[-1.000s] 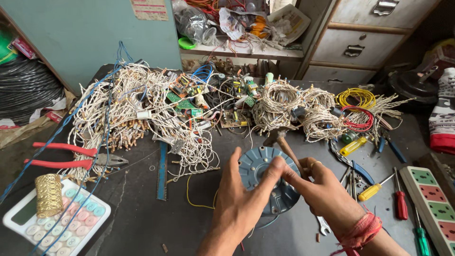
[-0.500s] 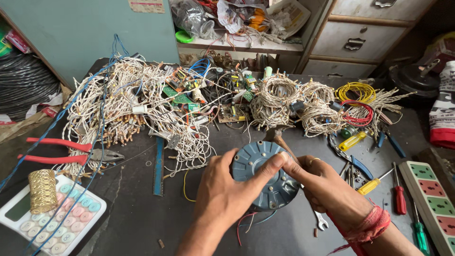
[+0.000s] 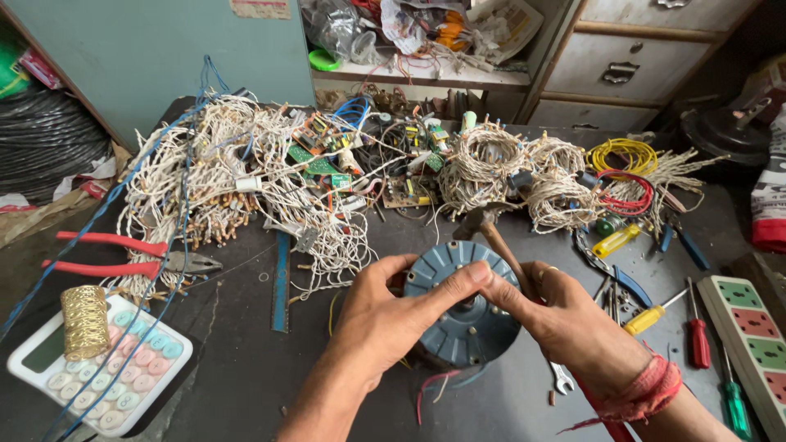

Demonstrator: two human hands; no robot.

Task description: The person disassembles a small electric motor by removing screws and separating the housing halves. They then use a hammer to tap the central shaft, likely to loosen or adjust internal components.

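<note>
A round blue ribbed motor housing [image 3: 461, 323] stands on the dark workbench [image 3: 246, 368], with red and blue wires trailing from under it. My left hand [image 3: 385, 319] grips its left side, thumb stretched across the top. My right hand [image 3: 565, 323] presses on its right edge with the fingertips, a red thread band at the wrist. A hammer with a wooden handle [image 3: 495, 237] lies just behind the housing, its handle running under my right hand.
Tangled white wire bundles [image 3: 237, 180] and circuit boards [image 3: 327, 155] fill the back. Red-handled pliers [image 3: 115, 254], a calculator [image 3: 106, 368] with a brass coil [image 3: 84, 322] sit left. Screwdrivers [image 3: 696, 327], a power strip [image 3: 749, 327], a spanner [image 3: 561, 378] lie right.
Both hands and the housing sit slightly higher and more to the right in view. My left thumb has slid across the housing's top toward my right fingertips.
</note>
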